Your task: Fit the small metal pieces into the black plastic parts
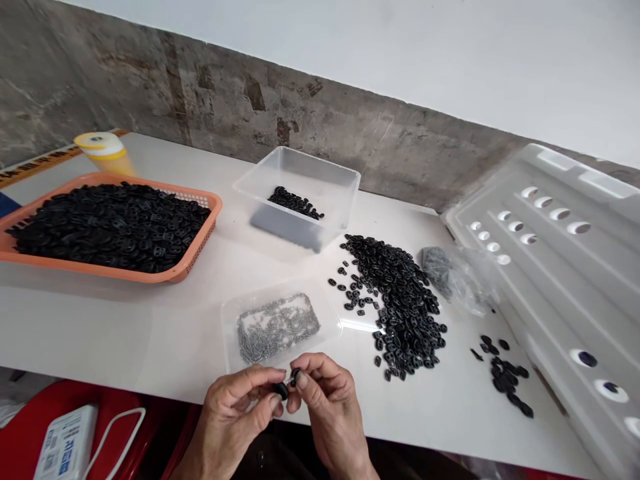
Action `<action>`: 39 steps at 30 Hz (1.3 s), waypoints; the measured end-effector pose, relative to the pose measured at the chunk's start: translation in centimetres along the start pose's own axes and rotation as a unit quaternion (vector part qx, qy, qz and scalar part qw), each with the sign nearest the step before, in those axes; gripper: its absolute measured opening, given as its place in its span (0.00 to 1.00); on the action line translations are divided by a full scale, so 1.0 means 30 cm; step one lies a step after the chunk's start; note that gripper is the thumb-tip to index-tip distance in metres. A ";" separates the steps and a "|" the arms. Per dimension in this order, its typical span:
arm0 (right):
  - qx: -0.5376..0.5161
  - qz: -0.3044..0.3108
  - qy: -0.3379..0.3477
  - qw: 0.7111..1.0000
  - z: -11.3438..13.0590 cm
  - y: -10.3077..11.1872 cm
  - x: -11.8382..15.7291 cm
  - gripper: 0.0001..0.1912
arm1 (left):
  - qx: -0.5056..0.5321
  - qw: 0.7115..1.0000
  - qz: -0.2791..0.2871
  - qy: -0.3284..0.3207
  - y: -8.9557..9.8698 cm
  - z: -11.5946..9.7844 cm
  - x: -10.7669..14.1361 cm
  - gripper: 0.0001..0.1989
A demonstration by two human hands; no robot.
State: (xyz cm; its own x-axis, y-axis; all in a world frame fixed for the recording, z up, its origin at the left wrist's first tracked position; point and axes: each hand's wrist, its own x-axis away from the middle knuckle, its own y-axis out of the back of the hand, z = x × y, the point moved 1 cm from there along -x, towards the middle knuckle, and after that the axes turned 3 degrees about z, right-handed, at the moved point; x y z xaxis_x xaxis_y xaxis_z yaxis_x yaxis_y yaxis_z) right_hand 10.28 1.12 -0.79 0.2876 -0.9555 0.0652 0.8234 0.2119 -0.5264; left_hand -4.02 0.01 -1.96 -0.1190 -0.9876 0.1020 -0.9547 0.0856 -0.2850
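Observation:
Just past the table's near edge, my left hand [240,410] pinches a rounded black plastic piece [281,391] between thumb and fingers. Close against it, my right hand [333,407] grips a smaller black plastic piece [295,378]. The two pieces almost meet, and whether anything joins them is too small to tell. Right behind my hands is a shallow clear tray [330,320] holding many small metal springs [277,327]. On the right spreads a heap of small black oval pieces with holes [400,300]. An orange basket [216,207] at left is heaped with black plastic pieces [115,223].
A clear plastic bin [345,193] with some black pieces stands at the back. Plastic bags [450,277], one with grey contents, lie beside a large white perforated panel [560,267]. Scattered black pieces [507,373] lie near it. A yellow-and-white container [106,153] stands behind the basket.

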 end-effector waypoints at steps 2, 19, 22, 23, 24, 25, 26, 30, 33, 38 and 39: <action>-0.012 -0.012 -0.004 1.000 -0.004 0.002 -0.002 0.13 | -0.041 0.999 -0.019 -0.004 0.001 0.001 0.007 0.08; -0.020 -0.029 0.008 0.999 0.002 0.017 0.001 0.16 | 0.155 0.976 0.009 0.154 -0.005 -0.018 0.006 0.17; -0.015 -0.024 0.002 1.000 -0.003 0.018 0.003 0.16 | 0.183 0.970 -0.028 0.159 0.003 -0.030 -0.009 0.15; -0.014 -0.024 0.000 1.000 -0.004 0.018 0.002 0.17 | 0.190 0.968 -0.039 0.161 0.002 -0.033 -0.011 0.16; -0.012 -0.024 -0.002 1.000 -0.004 0.018 0.001 0.17 | 0.198 0.965 -0.048 0.165 0.000 -0.036 -0.013 0.18; -0.011 -0.023 -0.004 1.000 -0.004 0.017 -0.001 0.17 | 0.207 0.962 -0.057 0.170 -0.003 -0.039 -0.014 0.21; -0.011 -0.023 -0.005 1.000 -0.003 0.017 -0.003 0.17 | 0.217 0.958 -0.064 0.176 -0.007 -0.043 -0.016 0.22; -0.008 -0.033 -0.009 0.999 0.003 0.014 -0.011 0.17 | 0.235 0.952 -0.078 0.182 -0.021 -0.059 -0.025 0.19; -0.003 -0.033 -0.009 0.999 0.006 0.013 -0.016 0.17 | 0.235 0.954 -0.059 0.177 -0.018 -0.058 -0.028 0.16; -0.004 -0.034 -0.003 0.999 0.007 0.018 -0.019 0.18 | 0.220 0.960 -0.029 0.168 0.005 -0.020 -0.025 0.19; -0.005 -0.036 -0.001 0.999 0.006 0.020 -0.019 0.17 | 0.210 0.964 -0.029 0.158 0.007 -0.012 -0.025 0.20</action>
State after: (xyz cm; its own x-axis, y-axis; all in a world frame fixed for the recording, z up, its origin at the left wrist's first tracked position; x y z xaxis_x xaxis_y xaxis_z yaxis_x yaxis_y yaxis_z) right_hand 10.70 1.84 -1.00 0.2293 -0.9676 0.1055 0.8369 0.1406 -0.5290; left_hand -4.24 0.81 -1.76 -0.2097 -0.8942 0.3955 -0.7758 -0.0940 -0.6240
